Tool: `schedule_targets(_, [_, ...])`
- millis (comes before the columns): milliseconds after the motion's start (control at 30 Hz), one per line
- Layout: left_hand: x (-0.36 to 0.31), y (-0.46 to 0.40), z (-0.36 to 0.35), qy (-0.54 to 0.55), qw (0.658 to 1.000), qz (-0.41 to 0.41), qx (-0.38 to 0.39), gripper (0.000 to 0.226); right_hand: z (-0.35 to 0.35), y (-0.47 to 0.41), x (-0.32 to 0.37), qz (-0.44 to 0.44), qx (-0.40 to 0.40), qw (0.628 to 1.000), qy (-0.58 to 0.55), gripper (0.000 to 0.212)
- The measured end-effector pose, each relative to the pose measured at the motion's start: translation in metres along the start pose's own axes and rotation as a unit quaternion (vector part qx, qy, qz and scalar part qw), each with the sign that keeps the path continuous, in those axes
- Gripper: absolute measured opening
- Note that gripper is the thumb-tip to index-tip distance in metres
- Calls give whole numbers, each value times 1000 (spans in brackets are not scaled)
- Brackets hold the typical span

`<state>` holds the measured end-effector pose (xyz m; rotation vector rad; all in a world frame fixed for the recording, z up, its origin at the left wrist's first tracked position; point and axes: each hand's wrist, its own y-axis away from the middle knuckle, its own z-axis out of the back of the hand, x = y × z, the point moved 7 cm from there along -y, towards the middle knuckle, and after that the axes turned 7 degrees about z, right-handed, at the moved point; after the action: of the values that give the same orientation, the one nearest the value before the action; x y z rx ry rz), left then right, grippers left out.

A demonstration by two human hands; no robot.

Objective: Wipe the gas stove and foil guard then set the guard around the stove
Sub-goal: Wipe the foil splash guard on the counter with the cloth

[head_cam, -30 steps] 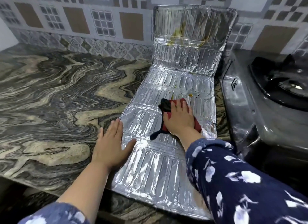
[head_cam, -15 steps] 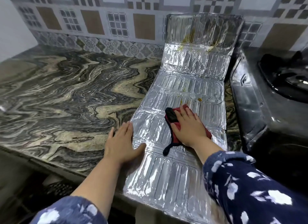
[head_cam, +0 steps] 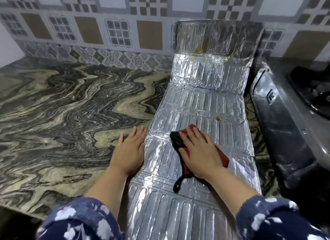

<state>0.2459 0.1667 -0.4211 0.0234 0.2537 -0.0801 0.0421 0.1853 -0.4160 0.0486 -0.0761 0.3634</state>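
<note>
On the marbled counter the foil guard lies flat, its far panels bent up against the tiled wall. Right hand, fingers flat and close together, presses a red-and-black cloth onto the foil. Left hand lies spread, palm down, at the guard's left edge. Yellowish stains dot the foil beyond the cloth. Just right sits the gas stove, bearing an embossed mark too blurred to read.
</note>
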Motion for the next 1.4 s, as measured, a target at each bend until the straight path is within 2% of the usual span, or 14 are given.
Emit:
schedule_targets(200, [4, -3, -2, 9, 1000, -2, -19, 61, 2, -64, 20, 31, 6, 999, -28, 55])
schedule_targets(333, [5, -3, -1, 21, 1000, -3, -24, 60, 8, -88, -23, 15, 1, 999, -36, 53])
schedule_targets(433, [7, -5, -1, 14, 1000, -2, -24, 61, 8, -67, -85, -89, -12, 996, -15, 54])
schedule_targets(500, [7, -5, -2, 2, 1000, 1, -19, 62, 6, -49, -99, -112, -4, 994, 0, 55])
schedule_targets(800, [2, 14, -1, -9, 1000, -14, 8, 64, 6, -1, -74, -75, -14, 997, -15, 53])
schedule_targets(967, [1, 22, 1, 0, 1000, 11, 28, 55, 5, 25, -56, -82, -14, 996, -23, 52])
schedule_targets(1233, [-18, -25, -4, -5, 999, 38, 13, 59, 11, 22, -68, -86, 8, 992, -92, 57])
schedule_targets(1300, [-19, -32, -9, -29, 999, 33, 4, 61, 11, 5, -94, -120, 9, 989, -83, 59])
schedule_targets(1400, [-16, -35, -14, -43, 999, 14, -8, 70, 12, -28, -137, -220, 13, 974, -45, 61])
